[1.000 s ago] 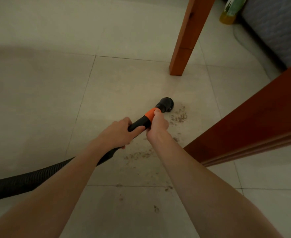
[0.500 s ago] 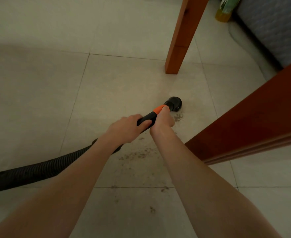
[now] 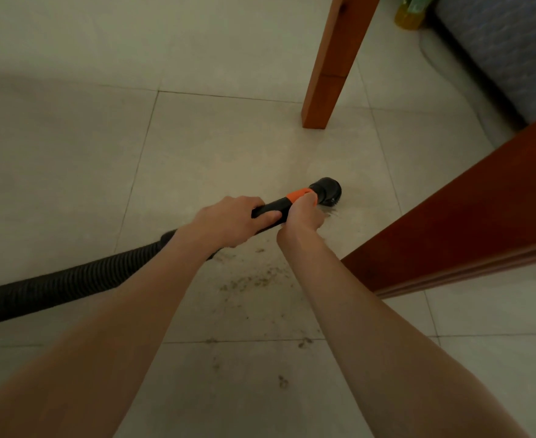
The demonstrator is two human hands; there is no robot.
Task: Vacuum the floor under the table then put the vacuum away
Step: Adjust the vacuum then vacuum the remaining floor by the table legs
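Both hands on the vacuum wand (image 3: 271, 213): left hand (image 3: 228, 221) wrapped around the black section, right hand (image 3: 303, 213) clamped at the orange collar. Nozzle (image 3: 326, 191) on the floor tile (image 3: 212, 153), 6 o'clock of the bench leg (image 3: 329, 74). Debris (image 3: 254, 279) at 6 o'clock of my hands. Hose (image 3: 64, 286) runs off toward 8 o'clock.

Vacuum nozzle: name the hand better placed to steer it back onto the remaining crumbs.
Right hand: it grips beside the nozzle; the left hand holds farther back, near the hose.
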